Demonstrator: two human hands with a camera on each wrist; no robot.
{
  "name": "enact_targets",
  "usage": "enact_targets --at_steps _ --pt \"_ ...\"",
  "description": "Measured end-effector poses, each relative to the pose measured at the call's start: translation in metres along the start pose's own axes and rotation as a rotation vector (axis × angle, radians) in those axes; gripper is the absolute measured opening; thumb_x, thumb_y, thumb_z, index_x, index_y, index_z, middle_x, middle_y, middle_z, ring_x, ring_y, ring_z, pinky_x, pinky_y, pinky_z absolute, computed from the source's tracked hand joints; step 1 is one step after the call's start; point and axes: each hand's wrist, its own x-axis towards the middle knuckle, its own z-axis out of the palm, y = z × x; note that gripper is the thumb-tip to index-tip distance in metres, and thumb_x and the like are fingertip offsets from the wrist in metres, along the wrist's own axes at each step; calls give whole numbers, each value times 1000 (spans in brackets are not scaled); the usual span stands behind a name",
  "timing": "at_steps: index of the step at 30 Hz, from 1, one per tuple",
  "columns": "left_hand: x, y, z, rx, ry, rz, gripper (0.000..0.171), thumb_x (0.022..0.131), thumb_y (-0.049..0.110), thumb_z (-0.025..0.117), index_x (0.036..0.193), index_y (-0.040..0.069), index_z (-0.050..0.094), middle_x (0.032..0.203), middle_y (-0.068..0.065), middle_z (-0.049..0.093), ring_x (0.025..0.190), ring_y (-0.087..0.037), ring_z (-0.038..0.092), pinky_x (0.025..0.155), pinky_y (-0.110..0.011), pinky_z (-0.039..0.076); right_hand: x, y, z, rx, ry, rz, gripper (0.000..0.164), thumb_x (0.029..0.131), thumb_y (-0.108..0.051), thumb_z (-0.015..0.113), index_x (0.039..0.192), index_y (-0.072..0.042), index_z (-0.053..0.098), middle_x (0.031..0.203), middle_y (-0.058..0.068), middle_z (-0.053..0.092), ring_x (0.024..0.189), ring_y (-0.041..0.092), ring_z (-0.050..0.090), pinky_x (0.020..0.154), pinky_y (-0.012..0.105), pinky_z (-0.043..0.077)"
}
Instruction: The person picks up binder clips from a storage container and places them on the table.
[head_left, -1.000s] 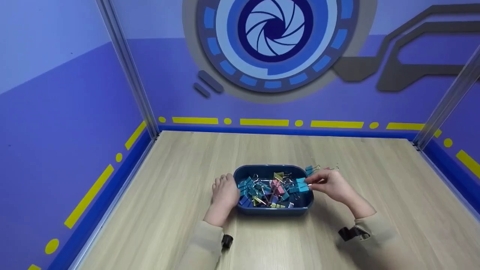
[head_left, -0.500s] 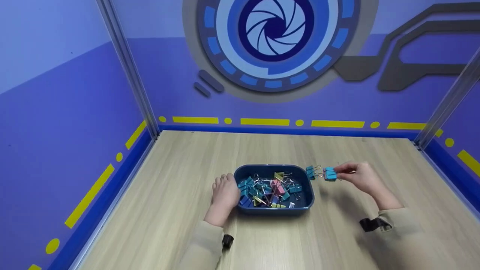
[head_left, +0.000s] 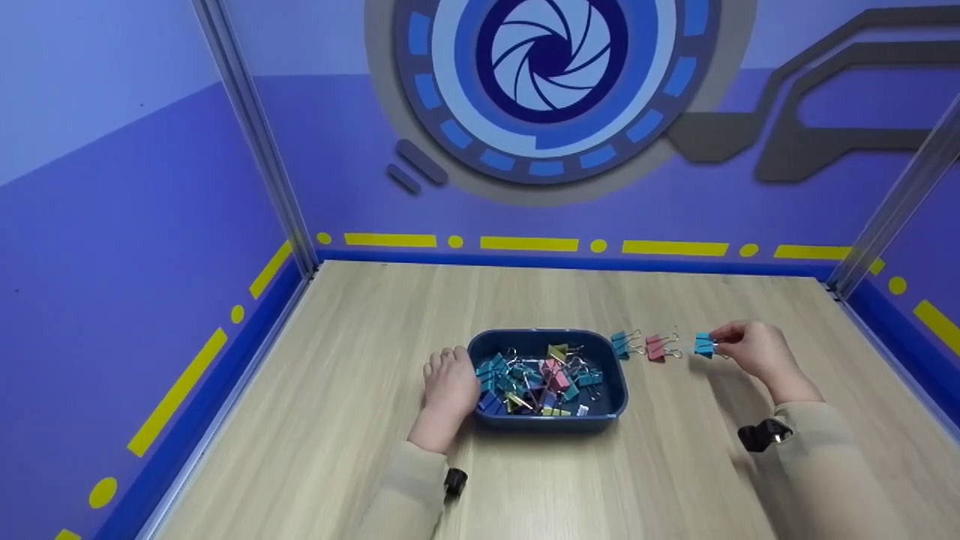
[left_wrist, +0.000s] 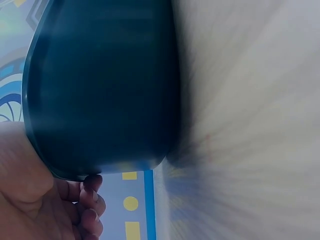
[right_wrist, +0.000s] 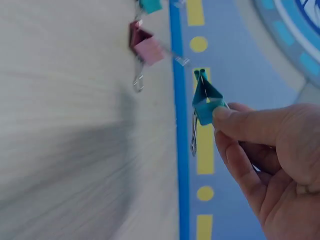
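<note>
Between thumb and fingers, my right hand point(head_left: 761, 352) pinches a turquoise binder clip point(head_left: 703, 345) close over the table's right side. In the right wrist view, that binder clip point(right_wrist: 207, 107) shows its open triangular end, one wire handle hanging beside it. My left hand point(head_left: 452, 381) holds the left end of a dark blue plastic box point(head_left: 547, 424), with curled fingers point(left_wrist: 91, 200) at its corner in the left wrist view. Inside the box lies a jumble of binder clips point(head_left: 555, 375) in teal, pink, yellow and blue.
Right of the box, a teal binder clip point(head_left: 621, 344) and a pink binder clip point(head_left: 660, 347) stand in a row on the wooden table point(head_left: 360, 345). Printed blue panels point(head_left: 322, 157) enclose the table at the back and sides.
From over the box's right end, my right hand has carried the turquoise binder clip rightward, past the teal and pink ones. My left hand has stayed at the box.
</note>
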Motion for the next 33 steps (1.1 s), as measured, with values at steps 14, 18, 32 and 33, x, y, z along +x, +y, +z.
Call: enact_targets --at_steps 14,18,32,33 --pt "-2 0 0 32 9 22 21 88 12 52 106 -1 54 103 -17 56 98 -32 46 84 -44 35 20 13 19 -1 -108 59 20 85 2 60 103 1 69 102 20 64 92 29 58 75 38 47" --pt "-1 0 1 32 27 31 20 87 12 54 103 0 55 101 -17 56 97 -32 47 83 -44 36 25 16 24 -3 -119 46 17 84 3 61 99 3 69 95 17 66 86 26 59 73 36 48" --pt "0 -2 2 0 13 23 20 86 11 53 103 0 55 102 -17 56 97 -33 47 84 -45 36 25 16 28 23 -127 61 17 85 1 62 101 1 68 97 17 65 88 27 59 75 37 48" --pt "0 -2 1 -1 9 21 20 87 10 52 103 0 55 102 -17 56 97 -33 47 84 -45 36 26 16 29 23 -126 59 17 84 2 62 101 1 67 97 17 65 89 27 59 75 36 48"
